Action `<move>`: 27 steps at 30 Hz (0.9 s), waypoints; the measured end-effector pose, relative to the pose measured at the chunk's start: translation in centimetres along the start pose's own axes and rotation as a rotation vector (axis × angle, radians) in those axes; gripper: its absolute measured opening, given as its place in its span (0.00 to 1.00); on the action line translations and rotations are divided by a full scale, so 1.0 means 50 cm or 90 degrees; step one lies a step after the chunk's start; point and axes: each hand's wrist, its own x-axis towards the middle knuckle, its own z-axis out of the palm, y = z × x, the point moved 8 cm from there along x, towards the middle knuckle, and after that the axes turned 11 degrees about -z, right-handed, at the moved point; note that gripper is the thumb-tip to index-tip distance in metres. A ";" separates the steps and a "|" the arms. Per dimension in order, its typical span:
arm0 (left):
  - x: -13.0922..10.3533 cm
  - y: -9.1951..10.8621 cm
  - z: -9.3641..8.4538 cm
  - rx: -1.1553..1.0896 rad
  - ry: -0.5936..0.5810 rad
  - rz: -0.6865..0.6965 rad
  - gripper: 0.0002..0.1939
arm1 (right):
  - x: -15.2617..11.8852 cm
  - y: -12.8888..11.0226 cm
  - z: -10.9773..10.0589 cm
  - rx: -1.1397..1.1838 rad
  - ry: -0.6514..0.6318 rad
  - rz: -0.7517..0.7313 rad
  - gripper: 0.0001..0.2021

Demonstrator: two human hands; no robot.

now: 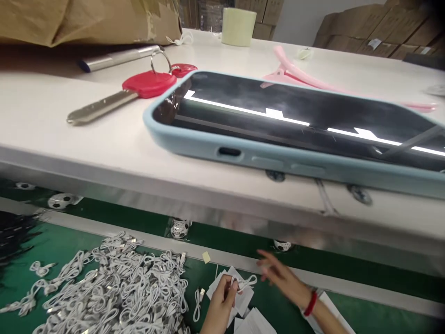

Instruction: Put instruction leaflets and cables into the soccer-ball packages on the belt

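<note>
White looped cable [248, 281]: pinched between thumb and fingers of left hand [222, 297], above white, flat, rectangular packets [245, 299] on green work surface [271, 300]; right hand [283, 279] apart from left, fingers loosely spread, near long light-grey strip [382, 293]; red band [310, 304] around right wrist; dense heap of white bundled cables [128, 287] to left of left hand; single white bundled cable with metal plug [198, 305] between heap and left hand.
</note>
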 end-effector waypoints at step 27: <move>-0.067 -0.090 0.020 0.618 0.032 -0.116 0.21 | -0.162 0.118 0.155 -0.508 -0.178 -0.057 0.29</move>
